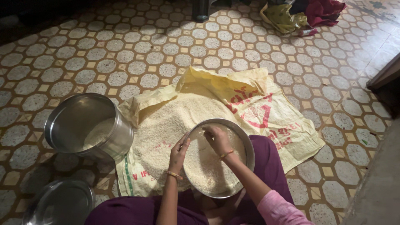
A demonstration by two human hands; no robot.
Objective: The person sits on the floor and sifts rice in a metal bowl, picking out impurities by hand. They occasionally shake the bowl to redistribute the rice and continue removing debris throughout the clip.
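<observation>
A round steel plate [249,146] full of white rice rests on my lap, tilted toward me. My left hand [179,150] grips the plate's left rim, thumb on the edge. My right hand [216,138] lies inside the plate near its far edge, fingers curled into the rice. A yellow sack [287,125] is spread flat on the floor in front of me, with a large heap of rice [166,125] on its left half.
A steel drum [83,125] with some rice inside stands to the left of the sack. Its lid [58,204] lies at the lower left. Bundled cloth and a yellow bag [300,14] sit at the far right. Patterned floor tiles surround everything.
</observation>
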